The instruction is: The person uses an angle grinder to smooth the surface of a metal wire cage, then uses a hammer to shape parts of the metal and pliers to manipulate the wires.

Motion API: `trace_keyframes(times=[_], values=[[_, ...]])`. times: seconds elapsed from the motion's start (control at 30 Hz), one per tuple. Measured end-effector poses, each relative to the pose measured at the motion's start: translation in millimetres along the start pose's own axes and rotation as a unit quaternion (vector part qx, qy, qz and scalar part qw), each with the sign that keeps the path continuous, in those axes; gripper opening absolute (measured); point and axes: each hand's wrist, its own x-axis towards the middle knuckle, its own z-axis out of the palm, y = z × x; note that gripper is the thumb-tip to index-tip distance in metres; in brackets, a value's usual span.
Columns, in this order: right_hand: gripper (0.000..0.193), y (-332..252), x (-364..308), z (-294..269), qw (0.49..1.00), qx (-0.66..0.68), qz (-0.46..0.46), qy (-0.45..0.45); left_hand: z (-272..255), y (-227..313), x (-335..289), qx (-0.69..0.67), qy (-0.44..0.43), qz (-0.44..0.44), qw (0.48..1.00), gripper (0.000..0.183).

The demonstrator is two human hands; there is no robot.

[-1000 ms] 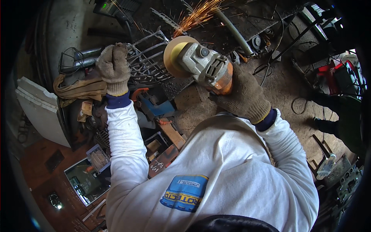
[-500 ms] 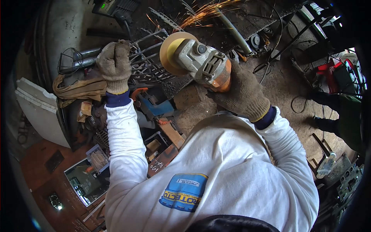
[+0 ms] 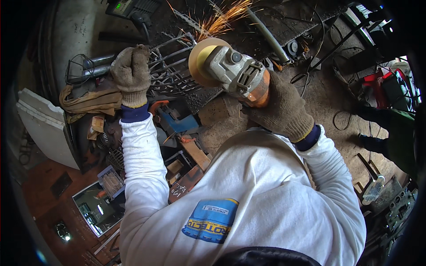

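1. Angle grinder (image 3: 237,73): one.
2. Disc (image 3: 197,74): one, mounted on the left end of the grinder.
3. Gloved grips: two; the right grip (image 3: 286,106) on the grinder, the left grip (image 3: 132,73) to the left of it.
4. Metal rods (image 3: 175,65): many, too overlapped to count, left of the grinder.
5. Thick pipe (image 3: 266,34): one, beyond the grinder, toward its right.
6. Silver cylinders (image 3: 100,59): two, far left of the grinder.
7. Co-worker's legs (image 3: 376,114): two, well right of the grinder.
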Motion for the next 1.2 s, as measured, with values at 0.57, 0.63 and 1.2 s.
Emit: trace_keyframes(times=[0.57, 0.63, 1.2], values=[[0.079, 2.2, -0.1, 0.5, 0.999, -0.045, 0.010, -0.005, 2.0, 6.0, 4.9, 0.021, -0.026, -0.013, 0.999, 0.024], [0.079, 2.8, -0.4, 0.4, 0.999, -0.039, 0.004, -0.005, 2.7, 8.2, 4.8, 0.003, -0.008, -0.014, 1.000, 0.025], [0.080, -7.2, -4.8, -4.4, 0.991, -0.113, 0.069, -0.016, 11.8, 29.3, 18.0, 0.053, -0.020, 0.040, 0.998, 0.037]])
